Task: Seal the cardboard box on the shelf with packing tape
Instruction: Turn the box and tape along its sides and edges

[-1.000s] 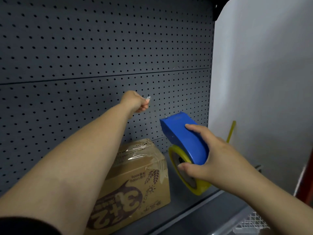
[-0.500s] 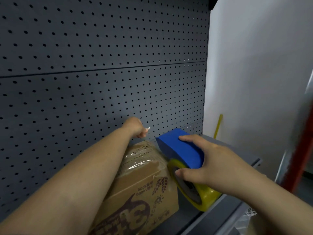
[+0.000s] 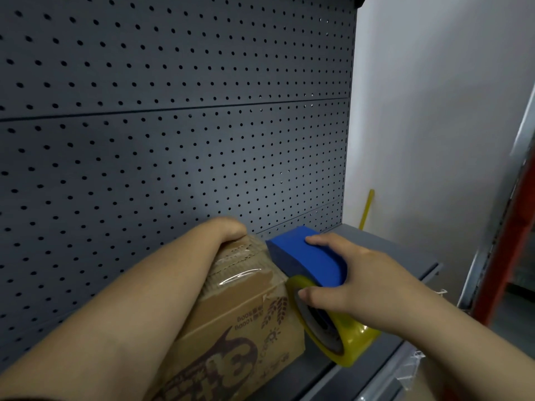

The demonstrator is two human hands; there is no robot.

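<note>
Both hands have come down; left hand (image 3: 228,230) presses, closed, on the far top edge of the cardboard box (image 3: 246,319) on the shelf (image 3: 405,253); right hand (image 3: 356,282) grips the tape dispenser (image 3: 307,261) just right of it; the box's long axis runs away from the person.

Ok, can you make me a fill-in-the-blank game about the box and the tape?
1. The tape dispenser has a ____ cover.
2. The roll of tape is ____.
3. The ____ hand holds the dispenser.
4. The left hand rests on the cardboard ____.

Missing words: blue; yellow; right; box
</note>
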